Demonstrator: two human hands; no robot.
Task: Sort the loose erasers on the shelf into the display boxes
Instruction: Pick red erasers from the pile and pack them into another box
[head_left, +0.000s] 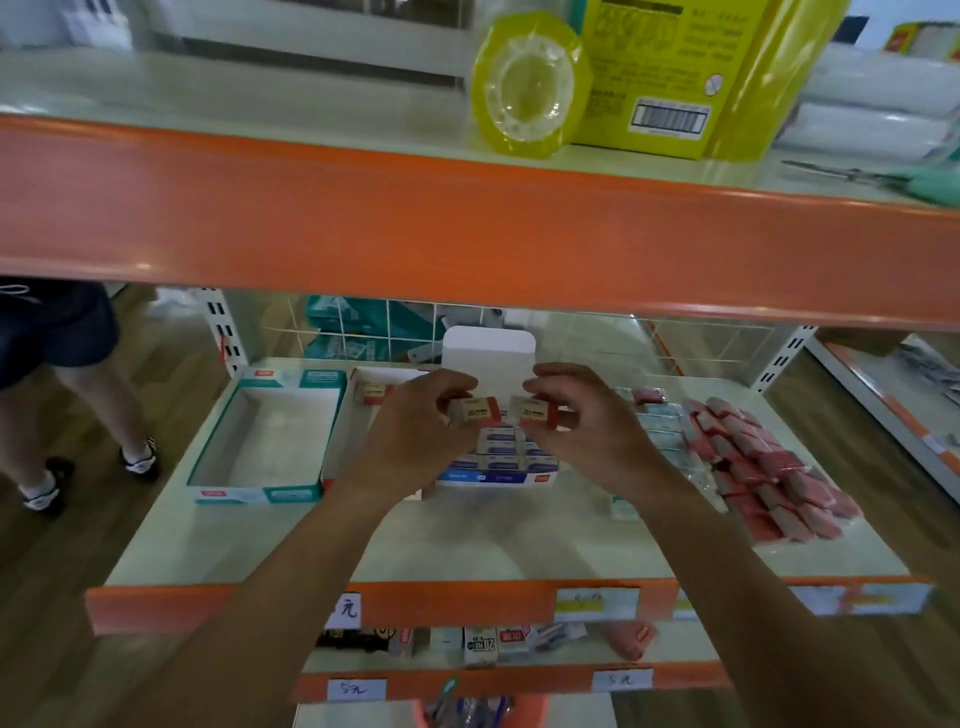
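My left hand (415, 431) pinches a small cream-and-red eraser (475, 410) above the middle display box. Beside it, my right hand (587, 421) pinches a second eraser of the same kind (537, 412). Below them stands a blue-and-white display box (496, 475) filled with several blue-labelled erasers, its white lid flap (488, 353) upright behind. A red-edged box (363, 415) to the left holds one cream-and-red eraser (375, 392). Farther left is a teal display box (270, 441) with nothing in it. A heap of loose red-wrapped erasers (763, 467) lies at the right, next to a row of pale-wrapped ones (670, 441).
An orange upper shelf edge (467, 228) hangs close above the hands. The lower shelf's front edge (467, 603) carries price labels. A person's legs (78, 405) stand on the floor at left. More stationery sits on the shelves below.
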